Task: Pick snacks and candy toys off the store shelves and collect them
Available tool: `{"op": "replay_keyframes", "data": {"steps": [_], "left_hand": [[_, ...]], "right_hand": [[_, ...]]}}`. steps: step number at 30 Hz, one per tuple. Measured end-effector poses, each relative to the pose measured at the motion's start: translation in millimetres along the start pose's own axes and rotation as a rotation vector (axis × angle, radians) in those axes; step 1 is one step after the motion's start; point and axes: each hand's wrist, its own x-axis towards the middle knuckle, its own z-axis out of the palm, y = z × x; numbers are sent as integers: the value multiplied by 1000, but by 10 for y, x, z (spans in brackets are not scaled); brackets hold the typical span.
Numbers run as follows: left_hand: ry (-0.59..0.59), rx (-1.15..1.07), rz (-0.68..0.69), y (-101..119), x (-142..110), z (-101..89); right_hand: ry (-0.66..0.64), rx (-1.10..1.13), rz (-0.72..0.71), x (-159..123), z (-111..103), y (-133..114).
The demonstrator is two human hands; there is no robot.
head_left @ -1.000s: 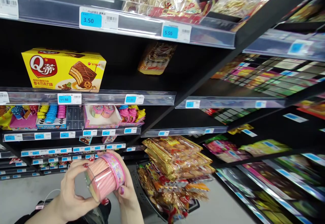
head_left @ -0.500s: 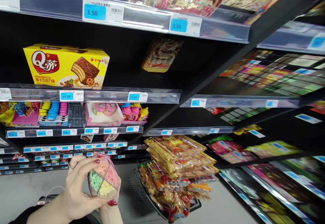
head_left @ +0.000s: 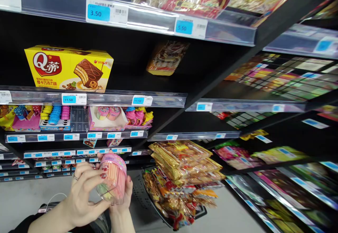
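Both my hands hold a small clear candy tub (head_left: 114, 180) with a pink lid, low in front of the shop shelves. Pink and yellow-green candy sticks show through its wall. My left hand (head_left: 83, 196) wraps its left side, fingers with red nails on top. Behind and under the tub, my right hand (head_left: 124, 199) cups it, mostly hidden. More of these pink tubs (head_left: 107, 113) sit in a white display box on the shelf above.
A yellow cake box (head_left: 69, 67) stands on the upper shelf above 11.50 price tags. Toy candies (head_left: 54, 115) fill the shelf below. A black basket (head_left: 148, 199) heaped with snack packets (head_left: 182, 169) stands right of my hands. More shelving runs to the right.
I turned the tub in my hands: first on its side, then its divided bottom faced me, now it stands nearly upright with the pink lid on top.
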Motion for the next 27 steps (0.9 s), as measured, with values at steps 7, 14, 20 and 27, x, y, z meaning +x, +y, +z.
{"op": "replay_keyframes", "data": {"steps": [7, 14, 20, 27], "left_hand": [[-2, 6, 142, -32, -93, 25], [-160, -119, -62, -145, -46, 13], [-364, -225, -45, -210, 113, 21], [-267, -260, 58, -176, 225, 2]], "right_hand": [[-143, 77, -2, 64, -72, -318], [-203, 111, 42, 10, -38, -398], [-233, 8, 19, 11, -101, -273], [-177, -13, -60, -71, -203, -236]]}}
